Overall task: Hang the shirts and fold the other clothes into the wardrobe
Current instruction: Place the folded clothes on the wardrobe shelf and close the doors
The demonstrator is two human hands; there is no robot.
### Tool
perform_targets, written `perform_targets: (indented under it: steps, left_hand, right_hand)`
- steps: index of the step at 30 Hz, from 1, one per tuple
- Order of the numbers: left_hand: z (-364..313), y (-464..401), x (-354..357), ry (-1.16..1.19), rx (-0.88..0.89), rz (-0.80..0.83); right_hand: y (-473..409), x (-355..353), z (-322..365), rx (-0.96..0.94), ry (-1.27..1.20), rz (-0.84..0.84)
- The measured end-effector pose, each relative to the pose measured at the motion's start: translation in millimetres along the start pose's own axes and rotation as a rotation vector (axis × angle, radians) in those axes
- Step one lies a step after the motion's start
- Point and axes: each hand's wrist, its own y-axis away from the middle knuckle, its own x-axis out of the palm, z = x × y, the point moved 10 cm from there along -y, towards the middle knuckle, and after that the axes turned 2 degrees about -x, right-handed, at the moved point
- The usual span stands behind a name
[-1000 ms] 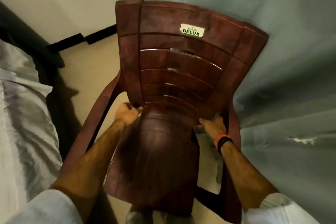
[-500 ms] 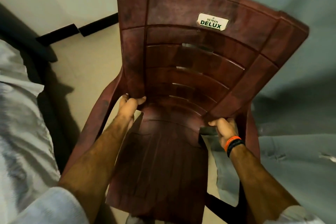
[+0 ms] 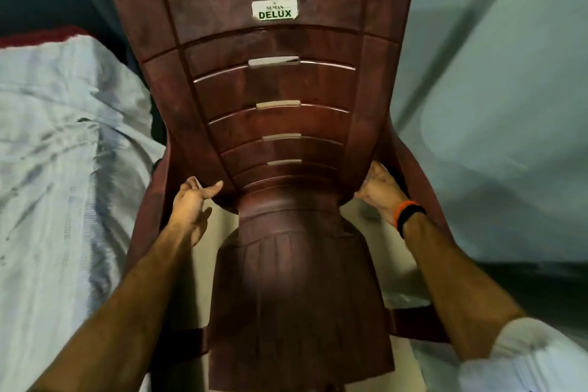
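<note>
Chair: we see a dark red-brown plastic chair (image 3: 280,124) filling the middle of the view, its slatted back toward the top and its seat toward us, with a white "DELUX" sticker (image 3: 275,9) near the top of the back.
Left hand: our left hand (image 3: 191,204) grips the chair's left edge where back meets seat, thumb stretched along the plastic.
Right hand: our right hand (image 3: 380,189) holds the matching right edge, fingers wrapped behind it; an orange and a black band (image 3: 409,216) circle the wrist.
Clothes: pale blue, crumpled clothes (image 3: 60,153) lie on the bed (image 3: 41,36) left of the chair.
Right side: pale grey-blue panels (image 3: 502,73) stand beside the chair.
</note>
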Motion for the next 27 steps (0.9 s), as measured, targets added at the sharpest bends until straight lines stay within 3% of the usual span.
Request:
perform_targets:
  steps: [3,5,8,10,12,15,19,27]
  left_hand:
    - [-13,-6,-30,0.035,-0.011,-0.03]
    - [-20,0,-40,-0.092,0.006,-0.043]
    - [-39,33,-71,-0.549,0.113,-0.222]
    - [-57,65,-79,-0.832,0.277,-0.296]
    - [-53,92,-86,-1.056,0.385,-0.292]
    - [-20,119,-99,-1.353,0.325,-0.257]
    - [27,158,-116,-1.544,0.191,-0.202]
    - [80,218,-144,-1.547,0.169,-0.263]
  right_hand:
    - [-13,28,19,0.016,0.163,-0.007]
    - [-8,35,30,-0.022,0.356,-0.024]
    - [21,41,47,-0.103,0.618,-0.093]
    - [48,38,64,-0.214,0.813,-0.168]
    - [76,35,72,-0.287,1.023,-0.198]
    - [112,23,52,-0.221,1.329,-0.14]
    - [156,3,20,-0.208,1.53,-0.076]
    - [207,-41,-36,-0.175,1.554,-0.075]
